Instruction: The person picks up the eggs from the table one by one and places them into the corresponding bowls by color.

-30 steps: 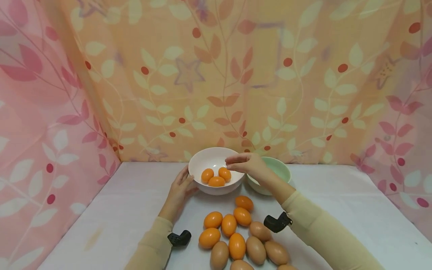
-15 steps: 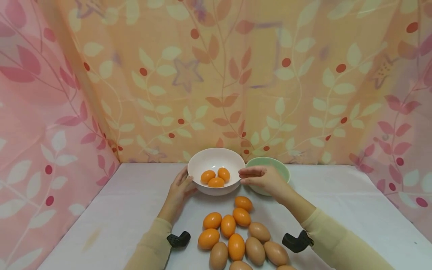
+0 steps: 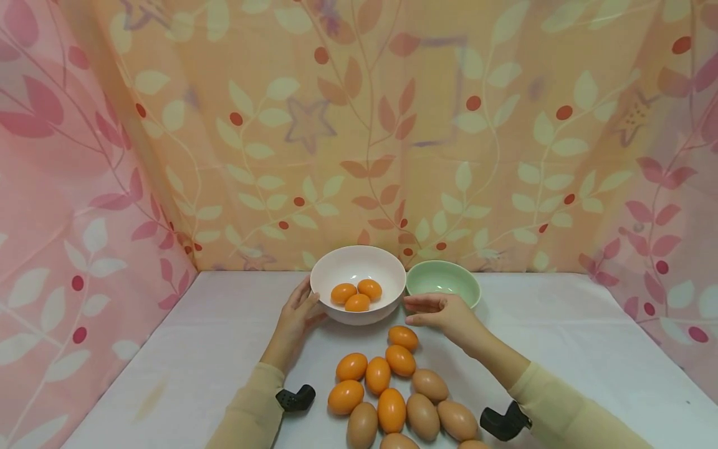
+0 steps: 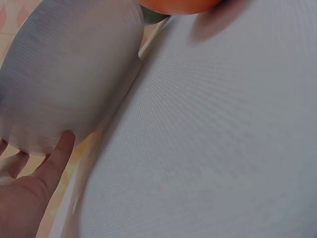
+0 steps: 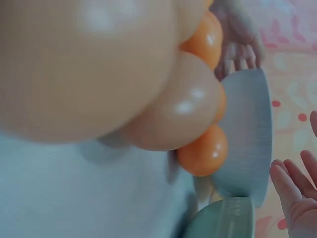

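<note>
My left hand [image 3: 299, 315] rests against the left side of a white bowl [image 3: 359, 257], its thumb and fingertips on the outer wall. The left wrist view shows the straight thumb [image 4: 60, 153] touching that wall. Three orange eggs [image 3: 357, 303] lie inside the bowl. My right hand [image 3: 445, 318] hovers with nothing in it, in front of the green bowl [image 3: 449, 284] and beside the white one. In the right wrist view its fingers [image 5: 285, 183] are extended and spread. Several orange eggs [image 3: 378, 375] and brown eggs [image 3: 423, 416] lie on the table between my forearms.
A white cloth [image 3: 561, 349] covers the table. Patterned curtains [image 3: 258, 156] hang along the back and both sides, and both bowls stand close to the back one. The nearest brown eggs are cut off by the lower frame edge. Each wrist carries a black mount [image 3: 295, 398].
My right hand has drawn back from over the white bowl, rightward and down to in front of the green bowl. My left hand stays at the white bowl; one egg inside has shifted slightly.
</note>
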A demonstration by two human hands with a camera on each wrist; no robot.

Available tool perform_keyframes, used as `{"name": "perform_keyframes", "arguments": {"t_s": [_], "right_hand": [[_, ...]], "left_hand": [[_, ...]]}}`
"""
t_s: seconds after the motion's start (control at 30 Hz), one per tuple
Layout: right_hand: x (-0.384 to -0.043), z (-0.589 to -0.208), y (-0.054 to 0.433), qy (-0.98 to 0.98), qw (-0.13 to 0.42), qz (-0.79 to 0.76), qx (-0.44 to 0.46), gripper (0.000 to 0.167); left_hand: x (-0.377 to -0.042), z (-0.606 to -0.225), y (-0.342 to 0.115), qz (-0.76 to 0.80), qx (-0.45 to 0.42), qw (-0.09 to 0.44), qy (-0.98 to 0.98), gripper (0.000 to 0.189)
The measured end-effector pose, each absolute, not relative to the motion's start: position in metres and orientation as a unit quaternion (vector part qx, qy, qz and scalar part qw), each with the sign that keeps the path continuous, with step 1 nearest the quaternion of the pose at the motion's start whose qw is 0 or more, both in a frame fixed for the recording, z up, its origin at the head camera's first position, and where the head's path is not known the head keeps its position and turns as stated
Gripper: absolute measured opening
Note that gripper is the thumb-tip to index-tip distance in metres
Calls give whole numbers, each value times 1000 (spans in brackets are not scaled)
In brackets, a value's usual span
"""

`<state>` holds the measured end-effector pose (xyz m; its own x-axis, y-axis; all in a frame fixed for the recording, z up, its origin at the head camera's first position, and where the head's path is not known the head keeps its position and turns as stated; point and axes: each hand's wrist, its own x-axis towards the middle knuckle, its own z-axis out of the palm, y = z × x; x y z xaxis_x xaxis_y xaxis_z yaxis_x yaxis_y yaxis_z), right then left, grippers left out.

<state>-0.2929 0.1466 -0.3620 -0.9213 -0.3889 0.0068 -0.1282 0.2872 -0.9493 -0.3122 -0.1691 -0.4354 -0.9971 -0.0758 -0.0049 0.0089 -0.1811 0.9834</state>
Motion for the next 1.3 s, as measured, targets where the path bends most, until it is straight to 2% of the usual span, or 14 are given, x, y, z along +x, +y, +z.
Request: {"name": "perform_keyframes", "arguments": {"t_s": [0.93,1.3], "right_hand": [[-286,-386,143,810,128,-558,-129,52],[-288,-392,137,818,117,-552,-116,49]], "left_hand": [[-312,-435,-167,-765,29,32,-642,60],[-311,-438,-170,-756,-3,43,-653,61]]}}
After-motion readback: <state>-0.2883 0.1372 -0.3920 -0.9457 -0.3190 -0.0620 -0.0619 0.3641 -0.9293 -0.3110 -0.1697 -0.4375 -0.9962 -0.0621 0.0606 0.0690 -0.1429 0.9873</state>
